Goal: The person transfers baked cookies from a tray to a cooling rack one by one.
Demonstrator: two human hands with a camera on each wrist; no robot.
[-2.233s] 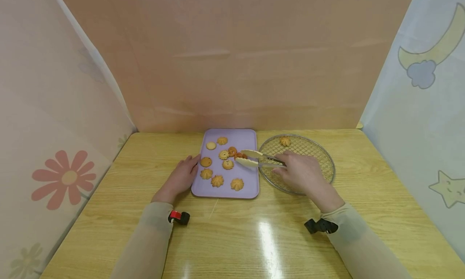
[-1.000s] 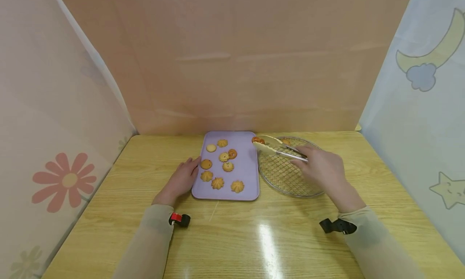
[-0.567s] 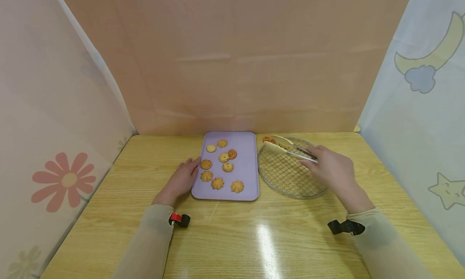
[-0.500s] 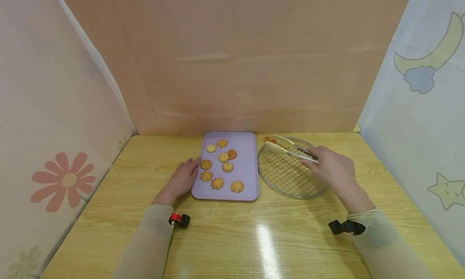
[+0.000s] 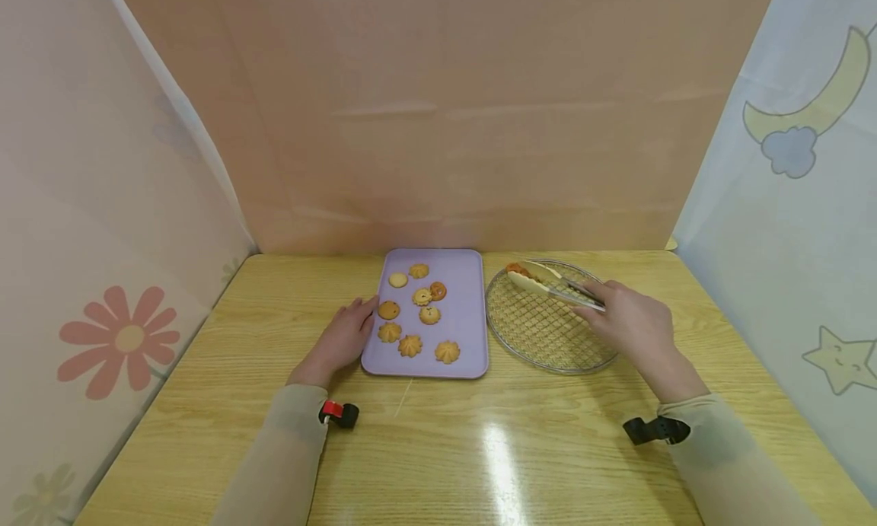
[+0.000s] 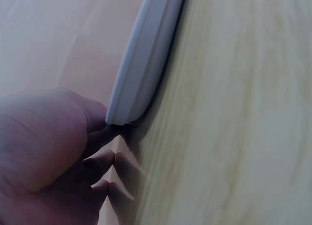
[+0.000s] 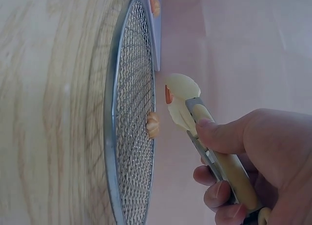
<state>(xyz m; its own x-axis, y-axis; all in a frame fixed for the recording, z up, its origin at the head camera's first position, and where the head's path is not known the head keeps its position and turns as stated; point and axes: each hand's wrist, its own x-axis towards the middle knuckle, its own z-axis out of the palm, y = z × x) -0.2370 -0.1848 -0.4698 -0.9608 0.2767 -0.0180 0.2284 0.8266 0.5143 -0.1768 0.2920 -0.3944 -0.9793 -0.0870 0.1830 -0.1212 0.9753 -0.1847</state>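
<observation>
In the head view my left hand [image 5: 346, 336] is at the left edge of a lilac tray [image 5: 462, 305]. The left wrist view shows its thumb and a finger pinching the tray's rim [image 6: 139, 64], other fingertips down at the table. My right hand [image 5: 633, 320] grips metal tongs with cream tips [image 5: 527, 284]. Between those tips is a reddish-brown pretzel-like cookie [image 5: 517, 269], partly hidden, held over the far left of a round wire rack [image 5: 555, 336]. In the right wrist view the tongs [image 7: 200, 112] are raised above the rack, where one ridged cookie [image 7: 153, 125] lies.
Several cookies lie on the tray, among them a brown pretzel cookie [image 5: 438, 291], a plain round one [image 5: 398, 280] and star-shaped ones [image 5: 448, 352]. Tray and rack stand side by side on a wooden table [image 5: 438, 450]. A peach backdrop [image 5: 438, 130] closes the far side.
My right hand has carried the pretzel-like cookie in the tongs from the tray rightward to above the rack, latterly slowing and lowering slightly. My left hand has stayed at the tray.
</observation>
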